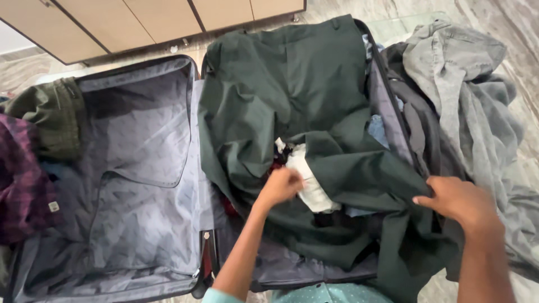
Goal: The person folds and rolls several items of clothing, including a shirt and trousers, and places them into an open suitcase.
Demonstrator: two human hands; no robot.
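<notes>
An open suitcase (140,78) lies flat, its grey-lined left half bare and its right half full of clothes. A dark green garment (281,90) is spread over the right half. My left hand (279,186) is closed on the white inner lining (307,185) of the garment near its middle. My right hand (461,201) grips the green fabric at the suitcase's right edge, fingers curled over a fold.
A pile of grey clothes (466,95) lies on the marbled floor to the right of the suitcase. An olive garment (50,112) and a dark plaid one (19,179) lie at the left. Wooden cabinet doors (140,22) run along the top.
</notes>
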